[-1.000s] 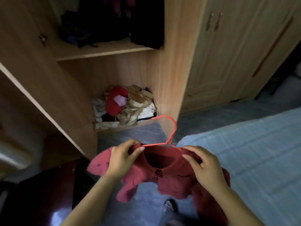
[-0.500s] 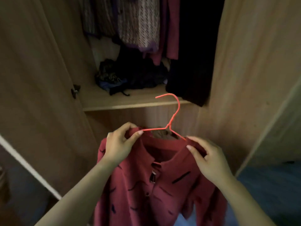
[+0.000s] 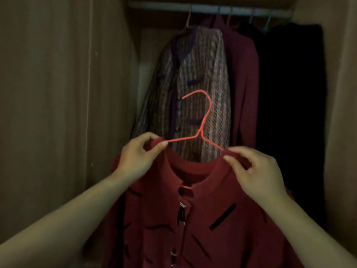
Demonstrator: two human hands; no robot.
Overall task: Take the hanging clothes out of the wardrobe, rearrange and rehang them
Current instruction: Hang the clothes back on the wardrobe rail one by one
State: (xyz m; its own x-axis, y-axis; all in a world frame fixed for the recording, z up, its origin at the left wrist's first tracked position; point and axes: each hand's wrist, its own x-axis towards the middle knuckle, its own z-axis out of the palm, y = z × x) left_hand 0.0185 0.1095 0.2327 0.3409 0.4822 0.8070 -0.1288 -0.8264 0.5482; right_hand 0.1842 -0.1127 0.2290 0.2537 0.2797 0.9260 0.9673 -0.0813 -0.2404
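Rehanging, frame centre — left hand [image 3: 138,157] and right hand [image 3: 257,173] each pinch 1 shoulder of the red cardigan [image 3: 202,219] on its orange wire hanger [image 3: 201,120] — best lifted level, hook steered over the rail [image 3: 208,10] at upper centre, beside the striped jacket [image 3: 197,84].

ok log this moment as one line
stage: rehanging | left hand: pinches red cardigan shoulder | right hand: pinches other shoulder | red hanger: hook free, below rail | behind: striped cardigan
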